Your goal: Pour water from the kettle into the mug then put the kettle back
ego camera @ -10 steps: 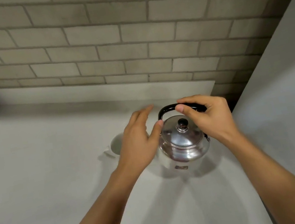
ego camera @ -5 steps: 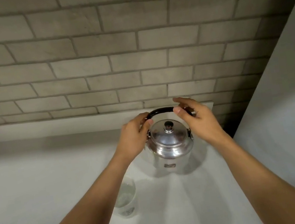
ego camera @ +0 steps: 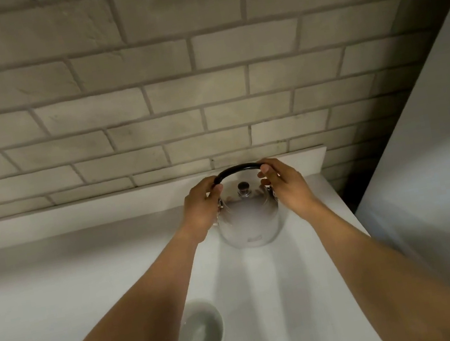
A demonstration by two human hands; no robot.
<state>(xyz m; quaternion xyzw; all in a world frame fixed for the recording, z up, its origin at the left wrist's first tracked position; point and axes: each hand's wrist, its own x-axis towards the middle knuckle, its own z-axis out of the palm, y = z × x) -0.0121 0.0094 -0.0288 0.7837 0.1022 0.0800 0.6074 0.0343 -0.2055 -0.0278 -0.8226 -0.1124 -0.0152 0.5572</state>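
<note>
The stainless steel kettle (ego camera: 249,220) stands upright on the white counter (ego camera: 61,304) at the far side, close to the low white ledge (ego camera: 75,214) under the grey brick wall (ego camera: 173,89). Both hands are on it: the left hand (ego camera: 201,207) has its fingers curled about the left end of the black arched handle (ego camera: 237,168), and the right hand (ego camera: 286,186) has fingers and thumb pinched on the right end. Neither grip is wide; both are closed on the handle. The lid knob (ego camera: 243,187) sits in place between the hands. The white mug (ego camera: 200,335) stands on the near part of the counter, well apart from the kettle and partly hidden by the left forearm (ego camera: 141,314); it appears to hold water, though blur prevents certainty. Judged from this, the pour looks done and the kettle is being set back. Risks noted: the left forearm passes just over the mug, so drawing that arm back low could knock the mug and spill it. Letting the arched handle go unevenly could let it drop against the lid or body. The kettle body is blurred, so whether its base sits fully flat cannot be confirmed. A pale panel (ego camera: 427,164) rises along the right edge, limiting room for the right arm on that side. Nothing else stands on the counter within view.
</note>
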